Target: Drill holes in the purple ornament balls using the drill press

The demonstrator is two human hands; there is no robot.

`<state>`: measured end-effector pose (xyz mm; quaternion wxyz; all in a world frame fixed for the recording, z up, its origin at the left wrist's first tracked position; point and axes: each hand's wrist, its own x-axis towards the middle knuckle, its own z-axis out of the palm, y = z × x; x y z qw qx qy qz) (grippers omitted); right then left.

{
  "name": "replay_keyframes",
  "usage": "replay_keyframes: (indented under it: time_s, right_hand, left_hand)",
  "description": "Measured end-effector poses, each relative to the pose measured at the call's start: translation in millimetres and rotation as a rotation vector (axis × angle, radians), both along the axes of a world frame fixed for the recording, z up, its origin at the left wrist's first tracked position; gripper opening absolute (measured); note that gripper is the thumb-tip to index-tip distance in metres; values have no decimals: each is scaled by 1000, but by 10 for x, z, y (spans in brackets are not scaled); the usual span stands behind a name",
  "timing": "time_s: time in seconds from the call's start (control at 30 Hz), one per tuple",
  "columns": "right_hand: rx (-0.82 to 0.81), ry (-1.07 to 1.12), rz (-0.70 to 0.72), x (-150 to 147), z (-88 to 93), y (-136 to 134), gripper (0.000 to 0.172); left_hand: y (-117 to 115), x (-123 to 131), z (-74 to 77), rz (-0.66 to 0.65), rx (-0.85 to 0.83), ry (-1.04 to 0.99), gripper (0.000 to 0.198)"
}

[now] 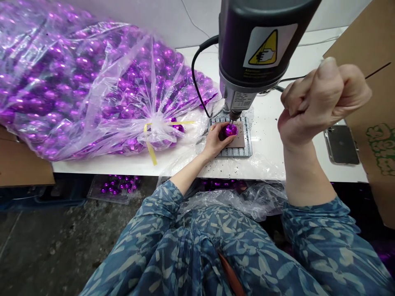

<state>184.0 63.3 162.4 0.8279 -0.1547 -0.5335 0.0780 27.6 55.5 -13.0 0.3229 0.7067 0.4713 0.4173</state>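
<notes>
A shiny purple ball (231, 130) rests on a brown board (239, 141) atop the metal base (248, 151) of a bench drill press (256, 49). My left hand (215, 139) grips the ball from the left between thumb and fingers. Right above the ball is the drill bit (231, 122), its tip at or in the ball's top; I cannot tell how deep. My right hand (321, 100) is raised at the drill's right, closed in a fist around the feed lever (279, 88), which mostly hides inside the fingers.
A large clear bag (92, 86) of purple balls, tied with yellow tape (150, 146), fills the left. A phone (342, 144) lies at the right beside a cardboard box (373, 82). Dark shavings dot the white table (268, 154). Below left stands a clear tray (115, 196) with several balls.
</notes>
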Motion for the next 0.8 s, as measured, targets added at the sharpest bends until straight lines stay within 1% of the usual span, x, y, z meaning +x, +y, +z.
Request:
replay_keyframes:
  time_s: [0.13, 0.4, 0.5, 0.67, 0.8]
  right_hand:
    - [103, 17, 16, -13, -108, 48, 65]
    - [196, -60, -116, 108, -396, 150, 61]
    - [205, -81, -132, 150, -478, 171, 61]
    - [229, -115, -194, 187, -557, 219, 63]
    - [188, -162, -238, 202, -647, 185, 65]
  left_hand:
    - [-1, 2, 3, 1, -2, -1, 49]
    - [-6, 4, 13, 6, -16, -21, 48]
    - [-5, 9, 12, 14, -26, -20, 48]
    - [0, 16, 4, 8, -16, -7, 49]
    - [-6, 18, -11, 16, 10, 6, 48]
